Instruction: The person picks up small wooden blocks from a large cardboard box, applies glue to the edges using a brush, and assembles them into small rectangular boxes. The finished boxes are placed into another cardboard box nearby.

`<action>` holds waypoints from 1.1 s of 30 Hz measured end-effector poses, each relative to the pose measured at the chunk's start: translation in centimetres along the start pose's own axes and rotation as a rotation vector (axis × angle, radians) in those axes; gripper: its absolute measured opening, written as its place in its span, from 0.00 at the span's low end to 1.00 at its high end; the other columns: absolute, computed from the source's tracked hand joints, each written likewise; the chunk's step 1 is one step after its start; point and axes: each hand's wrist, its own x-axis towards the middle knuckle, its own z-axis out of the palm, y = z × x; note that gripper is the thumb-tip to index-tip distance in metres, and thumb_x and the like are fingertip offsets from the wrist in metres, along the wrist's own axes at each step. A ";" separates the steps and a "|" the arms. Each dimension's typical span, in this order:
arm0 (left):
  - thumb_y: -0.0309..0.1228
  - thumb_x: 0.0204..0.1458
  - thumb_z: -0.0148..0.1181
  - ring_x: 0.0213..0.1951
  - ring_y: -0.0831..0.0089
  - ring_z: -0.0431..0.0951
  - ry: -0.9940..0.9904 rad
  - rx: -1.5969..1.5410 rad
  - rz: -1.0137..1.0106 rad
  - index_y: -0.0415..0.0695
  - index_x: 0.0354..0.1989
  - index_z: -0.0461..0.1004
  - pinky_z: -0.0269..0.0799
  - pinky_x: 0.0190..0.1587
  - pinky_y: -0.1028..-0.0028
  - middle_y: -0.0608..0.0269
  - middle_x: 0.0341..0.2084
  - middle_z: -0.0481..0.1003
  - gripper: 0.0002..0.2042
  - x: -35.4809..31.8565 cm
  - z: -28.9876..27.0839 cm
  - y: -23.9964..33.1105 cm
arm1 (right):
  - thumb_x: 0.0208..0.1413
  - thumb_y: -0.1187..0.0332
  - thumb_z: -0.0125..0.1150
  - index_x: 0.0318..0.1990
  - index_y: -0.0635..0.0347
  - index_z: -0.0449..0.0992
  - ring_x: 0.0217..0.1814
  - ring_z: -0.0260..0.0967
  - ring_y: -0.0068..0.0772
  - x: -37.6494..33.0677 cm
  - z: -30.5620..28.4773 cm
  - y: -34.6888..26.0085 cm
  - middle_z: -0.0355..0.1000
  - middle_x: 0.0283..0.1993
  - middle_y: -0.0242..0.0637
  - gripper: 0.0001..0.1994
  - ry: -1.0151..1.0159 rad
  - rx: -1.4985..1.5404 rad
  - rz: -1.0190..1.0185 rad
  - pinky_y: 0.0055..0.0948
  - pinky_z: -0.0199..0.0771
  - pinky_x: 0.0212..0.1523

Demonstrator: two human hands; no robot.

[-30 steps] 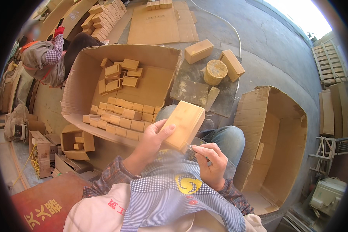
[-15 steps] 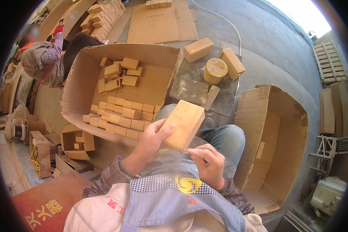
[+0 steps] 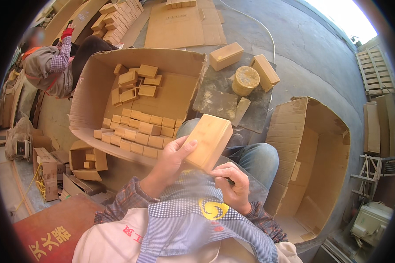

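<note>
Left hand (image 3: 173,160) grips one tan block (image 3: 207,141) | right hand (image 3: 232,186) pinches small tool, touching block's near edge | two open cartons: left (image 3: 92,83) holds blocks, right (image 3: 324,131).

Camera setup, single view. We have one head-worn fisheye camera, the left of a side-by-side pair; its partner's picture is not with us, so we record no shared ground. It looks steeply down from above our own chest and lap, upright and unmirrored. Nearest to the lens: our apron (image 3: 197,219) at the lower edge, with both forearms entering from there. Mid-range: the large cardboard box (image 3: 92,87) ahead to the left, a second open box (image 3: 320,144) to the right. Far rim: concrete floor (image 3: 311,57), bent by the lens, and another person (image 3: 48,65) at upper left.
</note>
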 end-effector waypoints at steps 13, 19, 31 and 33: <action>0.37 0.70 0.58 0.52 0.71 0.83 0.120 -0.014 0.155 0.36 0.65 0.68 0.84 0.53 0.68 0.57 0.54 0.78 0.22 0.8 -1.3 1.0 | 0.61 0.72 0.66 0.42 0.63 0.79 0.37 0.76 0.27 22.5 -9.3 9.2 0.80 0.38 0.35 0.05 0.392 -0.612 0.035 0.29 0.76 0.42; 0.37 0.68 0.61 0.52 0.72 0.82 0.224 0.050 0.228 0.37 0.66 0.68 0.85 0.50 0.68 0.59 0.53 0.78 0.24 1.5 -3.0 0.5 | 0.55 0.68 0.71 0.39 0.59 0.77 0.43 0.77 0.48 24.6 -9.6 9.6 0.78 0.41 0.41 0.09 0.368 -1.086 -0.218 0.45 0.76 0.43; 0.30 0.64 0.67 0.58 0.70 0.77 0.329 -0.012 0.238 0.36 0.71 0.59 0.76 0.60 0.68 0.56 0.58 0.74 0.31 2.2 -2.4 -0.7 | 0.54 0.60 0.76 0.52 0.65 0.71 0.51 0.80 0.62 17.0 -5.6 13.3 0.82 0.44 0.58 0.25 0.307 -1.107 0.523 0.51 0.77 0.54; 0.32 0.64 0.66 0.58 0.70 0.77 0.333 0.009 0.242 0.37 0.71 0.61 0.79 0.59 0.67 0.57 0.59 0.73 0.30 2.0 -2.5 -1.2 | 0.54 0.61 0.76 0.54 0.65 0.71 0.53 0.80 0.61 16.9 -6.0 13.8 0.82 0.45 0.57 0.26 0.375 -1.055 0.523 0.50 0.77 0.55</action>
